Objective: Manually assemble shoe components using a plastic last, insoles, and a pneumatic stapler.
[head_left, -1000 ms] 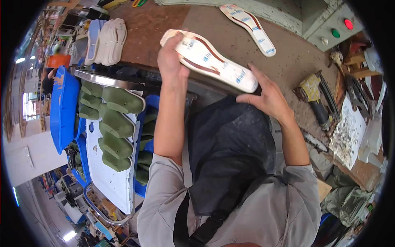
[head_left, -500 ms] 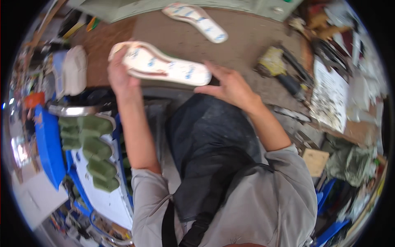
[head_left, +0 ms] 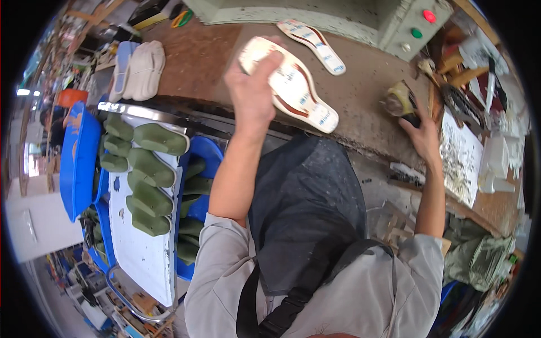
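Note:
My left hand (head_left: 252, 93) grips a white insole (head_left: 307, 101) by its wide end, with the thumb across its top face. The insole has brown bands and blue marks and is held tilted above the bench edge. A similar insole (head_left: 315, 45) lies farther back on the bench. At the right, my right hand (head_left: 422, 132) is closed round the black handle of a yellow-and-black hand tool (head_left: 397, 98). The tool's exact kind is unclear, and the hand hides part of the handle.
Green shoe lasts (head_left: 151, 172) stand on a white board (head_left: 132, 253) at the left, beside blue bins (head_left: 79, 163). Pale insoles (head_left: 145, 70) are stacked on the bench (head_left: 197, 67). A green cabinet (head_left: 394, 34) with buttons stands behind. A littered white sheet (head_left: 459, 160) lies right.
My right hand has let go of the insole and moved right to the yellow-and-black tool. My left hand keeps hold of the insole, which is now tilted more steeply. The view has shifted.

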The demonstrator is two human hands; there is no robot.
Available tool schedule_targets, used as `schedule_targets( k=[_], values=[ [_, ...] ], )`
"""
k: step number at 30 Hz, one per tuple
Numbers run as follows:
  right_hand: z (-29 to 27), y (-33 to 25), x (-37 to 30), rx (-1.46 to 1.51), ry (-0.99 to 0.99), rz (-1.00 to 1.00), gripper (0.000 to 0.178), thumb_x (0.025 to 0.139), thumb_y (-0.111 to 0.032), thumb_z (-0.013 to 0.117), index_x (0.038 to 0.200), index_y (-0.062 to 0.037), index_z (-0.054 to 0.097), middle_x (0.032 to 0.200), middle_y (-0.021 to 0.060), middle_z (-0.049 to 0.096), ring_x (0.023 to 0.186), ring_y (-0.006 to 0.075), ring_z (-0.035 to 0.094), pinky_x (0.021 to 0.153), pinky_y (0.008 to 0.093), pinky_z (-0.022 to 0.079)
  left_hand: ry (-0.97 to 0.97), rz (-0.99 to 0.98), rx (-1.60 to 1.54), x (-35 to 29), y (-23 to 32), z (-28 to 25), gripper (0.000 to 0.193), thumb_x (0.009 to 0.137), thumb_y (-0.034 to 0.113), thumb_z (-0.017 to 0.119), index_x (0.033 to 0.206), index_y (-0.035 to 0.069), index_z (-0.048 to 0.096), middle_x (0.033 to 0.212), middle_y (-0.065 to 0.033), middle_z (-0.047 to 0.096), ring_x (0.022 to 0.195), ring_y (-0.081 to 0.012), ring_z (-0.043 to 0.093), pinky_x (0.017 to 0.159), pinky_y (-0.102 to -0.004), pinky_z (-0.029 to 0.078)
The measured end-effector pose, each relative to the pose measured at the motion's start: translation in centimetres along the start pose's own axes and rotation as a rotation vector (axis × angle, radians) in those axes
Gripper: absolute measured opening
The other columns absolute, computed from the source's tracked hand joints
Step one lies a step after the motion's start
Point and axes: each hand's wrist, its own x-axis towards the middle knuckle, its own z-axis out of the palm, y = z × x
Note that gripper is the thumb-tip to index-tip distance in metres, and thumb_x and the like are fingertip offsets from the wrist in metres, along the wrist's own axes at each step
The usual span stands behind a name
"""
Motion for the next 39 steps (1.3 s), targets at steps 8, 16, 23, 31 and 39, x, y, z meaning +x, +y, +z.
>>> schedule_targets(
  k=[8,16,23,31,39],
  values=[
    [-3.8,-14.3,-3.1,0.370,-0.318,-0.238,0.065,0.068,-0.008,0.083,0.125,-0.0013,0.052,0.116,0.0100,0.063,0.108,0.0183,0.058,0.091,0.0324,0.047,-0.067,0.040,0.090,-2.1,0.4,0.7,0.031,0.080,0.002,0.065,0.110,-0.006,0.059,0.100,-0.0089,0.067,0.085,-0.0109,0.061,0.076,-0.0245,0.050],
    [-1.9,-17.4,-0.9,0.249,-0.299,-0.623,0.048,0.056,-0.007,0.073,0.101,0.0044,0.062,0.083,0.0199,0.065,0.077,0.0382,0.061,0.074,0.0371,0.050,-0.105,0.092,0.174,-2.4,0.1,1.3,0.032,0.081,0.004,0.065,0.111,-0.006,0.059,0.100,-0.0081,0.067,0.084,-0.0091,0.060,0.076,-0.0238,0.049],
    [-2.9,-16.9,-1.7,0.162,-0.295,-0.538,0.044,0.060,-0.006,0.071,0.103,0.0018,0.063,0.084,0.0204,0.066,0.081,0.0392,0.063,0.073,0.0380,0.050,-0.095,0.050,0.178,-2.5,0.8,0.6,0.034,0.081,0.002,0.065,0.113,-0.005,0.055,0.110,-0.0159,0.063,0.099,-0.0220,0.063,0.086,-0.0325,0.051],
    [1.3,-2.5,1.1,-0.473,-0.039,-0.059,0.074,0.073,-0.027,0.074,0.135,-0.0013,0.044,0.113,0.0265,0.062,0.106,0.0380,0.060,0.091,0.0421,0.045,-0.095,-0.081,-0.366,-3.3,1.9,-4.7,0.020,0.087,0.003,0.059,0.106,0.000,0.057,0.101,-0.0138,0.064,0.096,-0.0258,0.064,0.082,-0.0383,0.055],
    [6.2,-16.3,-8.0,0.078,-0.151,-0.913,0.076,0.072,-0.016,0.080,0.136,-0.0004,0.042,0.144,0.0238,0.034,0.125,0.0395,0.044,0.102,0.0426,0.038,-0.022,0.006,-0.573,-7.4,8.4,-7.7,0.030,0.095,0.033,0.056,0.101,0.003,0.060,0.094,-0.0070,0.066,0.086,-0.0188,0.065,0.082,-0.0347,0.053]
  ],
)
